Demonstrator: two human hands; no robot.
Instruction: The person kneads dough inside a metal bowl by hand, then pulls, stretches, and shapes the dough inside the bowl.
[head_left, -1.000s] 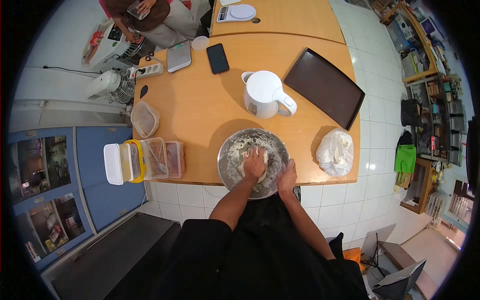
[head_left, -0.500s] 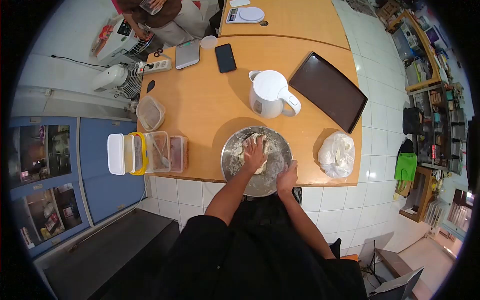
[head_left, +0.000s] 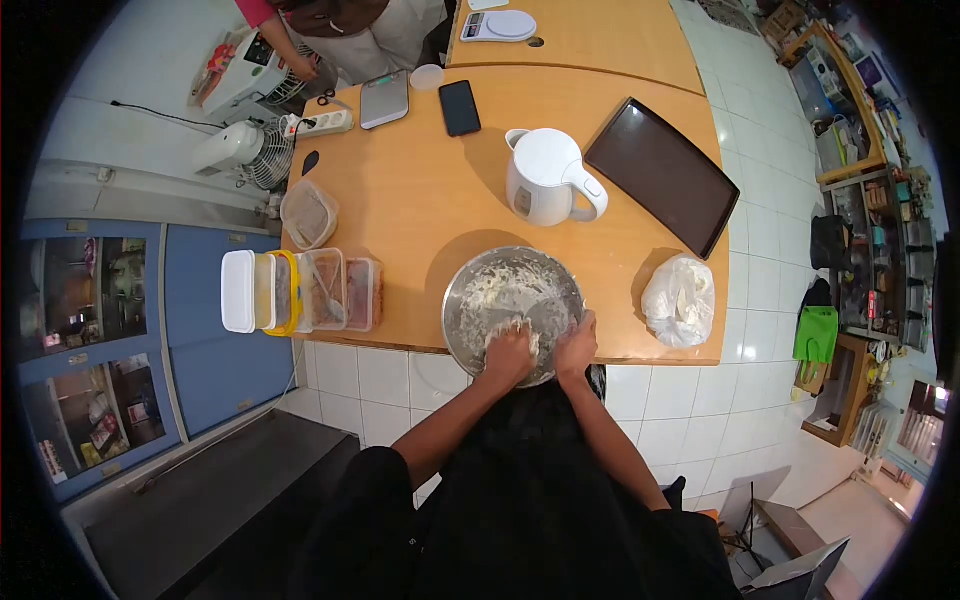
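A steel mixing bowl (head_left: 455, 312) stands at the table's front edge, its inside smeared with flour and dough bits. My left hand (head_left: 510, 357) is inside it at the near side, fingers curled over and closed on pale, sticky dough (head_left: 520, 326). Most of that lump is hidden beneath the hand. My right hand (head_left: 576, 350) grips the bowl's right rim, with the fingers closed round the edge.
Beyond the bowl stands a white electric kettle (head_left: 545, 180), beside a dark baking tray (head_left: 665, 175). A white plastic bag (head_left: 680, 302) lies at right. Plastic containers (head_left: 325, 290) line the left. A phone (head_left: 460, 108) and scale (head_left: 384, 100) lie farther back, near another person (head_left: 350, 40).
My left hand has drawn back from the bowl's middle to its near side, bringing the dough, and its fingers have curled. My right hand stays on the rim.
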